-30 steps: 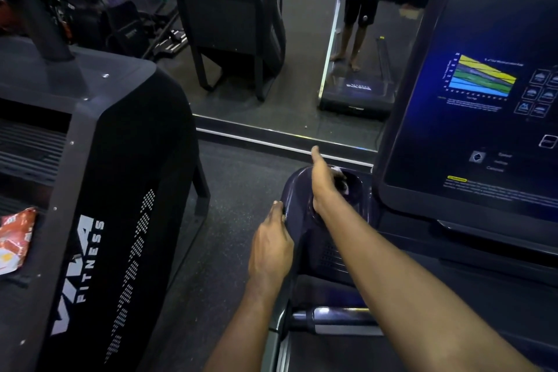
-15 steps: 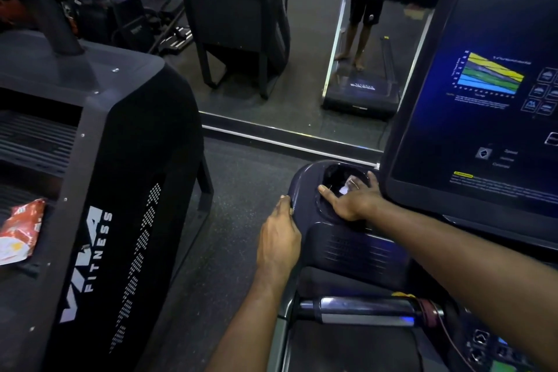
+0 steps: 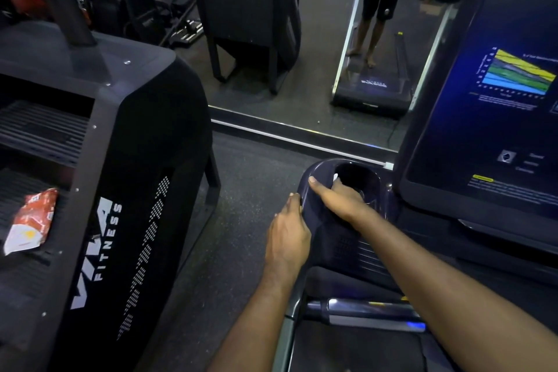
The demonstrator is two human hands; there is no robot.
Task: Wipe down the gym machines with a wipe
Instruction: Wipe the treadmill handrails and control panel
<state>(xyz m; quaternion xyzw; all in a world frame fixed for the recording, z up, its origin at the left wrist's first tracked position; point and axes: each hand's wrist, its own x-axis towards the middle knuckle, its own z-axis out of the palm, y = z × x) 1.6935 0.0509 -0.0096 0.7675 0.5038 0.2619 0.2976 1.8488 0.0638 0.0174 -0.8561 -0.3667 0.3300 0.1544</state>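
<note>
Reading left to right: red-and-white packet (image 3: 30,220) lies on a black machine (image 3: 145,136) with "FITNESS" running up its side. Left hand (image 3: 287,238) curls round the left edge of the treadmill console (image 3: 344,248). Right hand (image 3: 338,198) clamps a white wipe (image 3: 335,177) inside the cup holder (image 3: 320,169), index finger pointing away-left. The wipe is mostly hidden, so its long axis can't be told. Screen (image 3: 483,130) shows a striped colour chart.

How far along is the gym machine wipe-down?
No surface looks finished. In hand: the right hand holds a white wipe inside the treadmill's cup holder; the left hand grips its rim. Seemingly left: the console screen and the VIA Fitness machine, where a red wrapper lies.
</note>
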